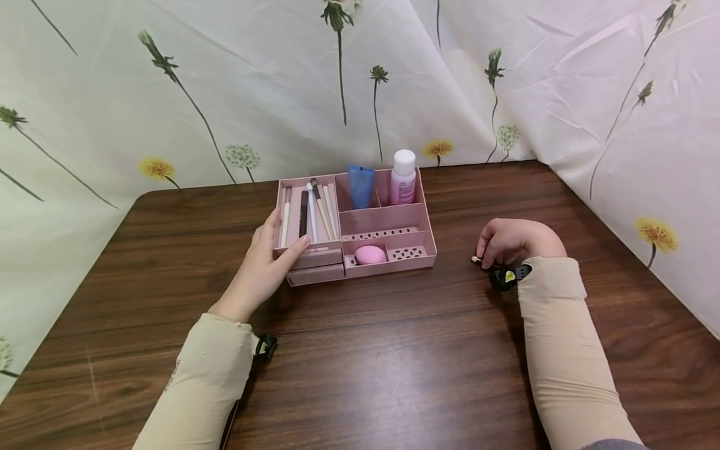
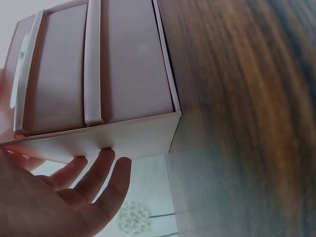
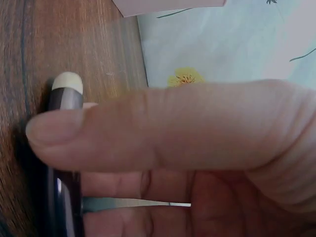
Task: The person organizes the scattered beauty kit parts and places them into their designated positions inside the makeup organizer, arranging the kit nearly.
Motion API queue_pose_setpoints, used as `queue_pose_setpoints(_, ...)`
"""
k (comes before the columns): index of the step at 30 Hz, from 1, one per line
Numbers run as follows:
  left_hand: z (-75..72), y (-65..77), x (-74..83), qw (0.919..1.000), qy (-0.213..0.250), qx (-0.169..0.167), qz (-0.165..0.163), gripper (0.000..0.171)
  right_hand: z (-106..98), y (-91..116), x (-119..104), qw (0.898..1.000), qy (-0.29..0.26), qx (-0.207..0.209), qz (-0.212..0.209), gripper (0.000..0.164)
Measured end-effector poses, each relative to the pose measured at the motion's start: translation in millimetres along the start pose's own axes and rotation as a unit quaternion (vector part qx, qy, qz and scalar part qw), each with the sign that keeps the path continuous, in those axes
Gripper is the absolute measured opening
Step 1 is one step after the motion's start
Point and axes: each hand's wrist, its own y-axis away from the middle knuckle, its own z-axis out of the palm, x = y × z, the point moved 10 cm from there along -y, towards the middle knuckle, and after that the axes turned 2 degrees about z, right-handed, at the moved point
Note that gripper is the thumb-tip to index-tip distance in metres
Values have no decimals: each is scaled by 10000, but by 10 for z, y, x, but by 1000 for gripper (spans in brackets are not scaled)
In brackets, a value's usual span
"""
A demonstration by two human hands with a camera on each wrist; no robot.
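Observation:
A pink desk organizer stands on the table. My left hand is at its front left corner, fingers fairly straight along the left side and thumb across the front edge of the top tray. In the left wrist view, the fingertips rest against the side wall of the organizer, beside the drawer fronts. Right of the organizer, my right hand pinches a dark stick with a rounded cream tip, low over the table. The thumb crosses the stick in the right wrist view, hiding part of it.
The top left tray holds several slim brushes and pens. A blue tube and a white-capped pink bottle stand in the back compartments; a pink egg-shaped sponge lies in front. A flowered cloth hangs behind the wooden table.

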Motion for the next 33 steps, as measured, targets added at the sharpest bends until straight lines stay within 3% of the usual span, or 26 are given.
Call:
queue_pose_setpoints(8,-8,0,7,10000,-23,-2,31,90,-43,-37,-15,9999,3,106,-114,18)
queue_pose_setpoints(19,-6,8,19,10000,-2,23,40,89,-157,-13,-110,9962,-201,625,-573,22)
queue_pose_setpoints(26,-18,18,26,10000,-33,-2,20,89,-263,62,-282,9855,-91,1233,-1164,28)
queue_pose_setpoints(33,-4,18,9,10000,-22,-25,-20,90,-324,93,-412,9737,-699,1426,-1633,30)
